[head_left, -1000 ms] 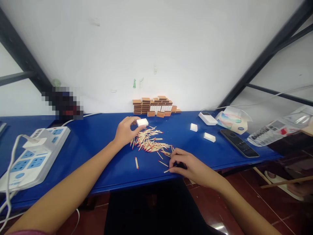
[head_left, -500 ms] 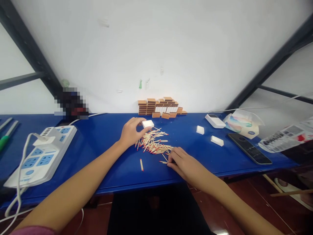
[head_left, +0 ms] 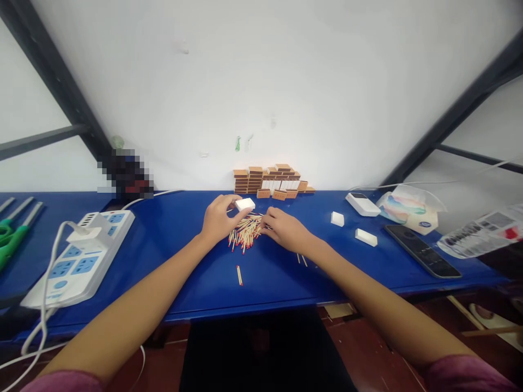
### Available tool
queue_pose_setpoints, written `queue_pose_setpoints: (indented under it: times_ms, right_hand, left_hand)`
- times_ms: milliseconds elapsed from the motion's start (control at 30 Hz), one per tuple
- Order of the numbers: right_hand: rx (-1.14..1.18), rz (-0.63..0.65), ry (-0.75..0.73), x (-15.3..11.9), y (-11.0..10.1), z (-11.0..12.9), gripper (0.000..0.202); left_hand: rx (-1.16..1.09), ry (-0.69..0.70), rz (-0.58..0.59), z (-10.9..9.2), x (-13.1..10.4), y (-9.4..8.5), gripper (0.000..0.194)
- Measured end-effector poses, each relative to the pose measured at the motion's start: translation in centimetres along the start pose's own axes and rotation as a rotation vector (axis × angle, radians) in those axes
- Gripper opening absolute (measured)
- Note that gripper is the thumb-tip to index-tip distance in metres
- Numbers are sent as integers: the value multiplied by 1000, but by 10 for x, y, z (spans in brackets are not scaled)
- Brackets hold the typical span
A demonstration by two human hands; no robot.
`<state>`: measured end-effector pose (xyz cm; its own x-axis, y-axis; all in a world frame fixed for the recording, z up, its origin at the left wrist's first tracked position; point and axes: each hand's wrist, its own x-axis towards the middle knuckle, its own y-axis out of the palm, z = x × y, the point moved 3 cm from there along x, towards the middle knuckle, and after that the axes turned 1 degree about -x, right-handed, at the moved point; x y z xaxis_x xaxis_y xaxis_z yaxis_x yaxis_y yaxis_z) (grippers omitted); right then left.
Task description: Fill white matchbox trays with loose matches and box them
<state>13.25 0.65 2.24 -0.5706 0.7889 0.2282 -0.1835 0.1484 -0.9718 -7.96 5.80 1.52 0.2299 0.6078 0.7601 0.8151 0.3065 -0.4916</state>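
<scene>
Pinching a box in the left hand, beside the matches.
Reaching over them with the right hand, fingers curled; cannot tell if gripping.

Both bare arms reaching fwd from the bottom corners, converging near ctr, maroon cloth sleeves showing at both lower edges. Bare L hand w/ curved fingers is pinching, thumb extending fwd below the fingers, back of hand facing up, wrist running roughly in line w/ forearm. Bare R hand w/ bent fingers is angling inward and lying a bit lower, fingers curling together, fingertips pointing L, knuckles up. Hands are staying apart, just beside each other; R forearm's slanting down to the R.
</scene>
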Motion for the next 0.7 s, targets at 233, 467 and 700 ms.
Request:
queue_pose_setpoints:
  times_ms: [233,467,700]
  right_hand:
    - [356,124,-234,-42,-18,66,29]
    - [416,198,-218,-24,0,83,10]
    - [379,114,-114,-21,8,60,8]
  left_hand:
    - [19,2,-42,-2,-1,-1,26]
    - [49,-22,-76,10,2,-3,26]
    - [71,-6,-64,11,1,1,27]
